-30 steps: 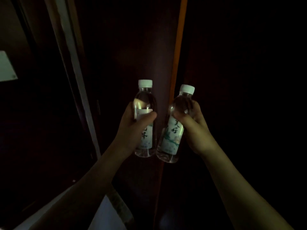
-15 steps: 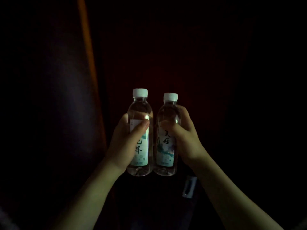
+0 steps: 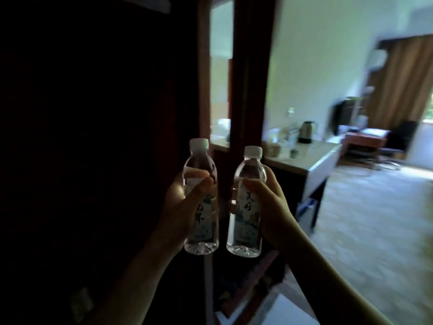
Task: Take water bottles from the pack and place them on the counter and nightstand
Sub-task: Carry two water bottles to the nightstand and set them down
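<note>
Left hand wrapped around the left water bottle, thumb laid across the front of the label, fingers curled behind the clear body. Right hand wrapped the same way around the right water bottle, thumb across the top of the label, fingertips showing at the bottle's left edge. Both bottles upright, held out in front at chest height, side by side and just apart, with white caps on and clear ribbed bases below the hands. Left bottle slightly higher than the right. Pale labels with dark characters and a bluish-green print on each. Behind the bottles, a dark wooden door frame running top to bottom, with a bright narrow opening to its left. Left of that, deep shadow, nothing to make out. Beyond and to the right, a light counter along a pale wall, well apart from the hands, carrying an electric kettle and several small blurred items. Farther right, a dark chair, brown curtains and light patterned carpet, all softened by blur.
</note>
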The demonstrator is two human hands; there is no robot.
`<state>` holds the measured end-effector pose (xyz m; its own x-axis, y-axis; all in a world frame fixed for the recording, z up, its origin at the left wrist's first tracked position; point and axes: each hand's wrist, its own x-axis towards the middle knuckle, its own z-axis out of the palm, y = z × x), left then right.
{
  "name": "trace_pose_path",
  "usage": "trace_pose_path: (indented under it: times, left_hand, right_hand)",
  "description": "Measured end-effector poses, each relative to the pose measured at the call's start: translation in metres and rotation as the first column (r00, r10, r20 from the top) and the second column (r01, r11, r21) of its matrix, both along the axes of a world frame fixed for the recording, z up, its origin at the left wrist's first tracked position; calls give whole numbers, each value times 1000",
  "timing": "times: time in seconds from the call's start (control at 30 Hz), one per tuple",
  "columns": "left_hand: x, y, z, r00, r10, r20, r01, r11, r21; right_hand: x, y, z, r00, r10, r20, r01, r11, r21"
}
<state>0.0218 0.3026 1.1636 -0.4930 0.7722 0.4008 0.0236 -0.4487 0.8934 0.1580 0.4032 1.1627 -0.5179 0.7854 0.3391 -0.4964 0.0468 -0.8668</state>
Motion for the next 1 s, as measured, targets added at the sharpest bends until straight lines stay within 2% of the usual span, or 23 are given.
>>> trace_pose_path:
  times: [0.1,0.2,0.37,0.53,0.73,0.87,1.0]
  left_hand:
    - [60,57,1,989,-145,-42,144,989,-29]
    - [120,112,-1,972,-226,-66,222,973,-57]
    - [212,194,-8,926,-368,-81,366,930,-37]
    - [289,257,-11,873,-482,-72,482,876,-20]
    - [352,332,-16,807,-574,-137,577,816,-23]
    - [372,397,-28,799,-584,-144,582,811,-57]
    - [385,472,-33,753,-643,-143,645,763,-37]
  right_hand:
    - [75,40,-4,986,-164,-9,164,986,-3]
    - [149,78,-6,956,-295,-8,295,955,-20]
    - [260,135,-10,904,-424,-43,424,905,-11]
    - [347,177,-13,851,-525,11,524,851,22]
    - [408,234,-20,803,-595,36,595,804,-3]
    - [428,286,-31,762,-646,50,647,763,-6]
    - [441,358,-41,726,-680,102,683,730,5]
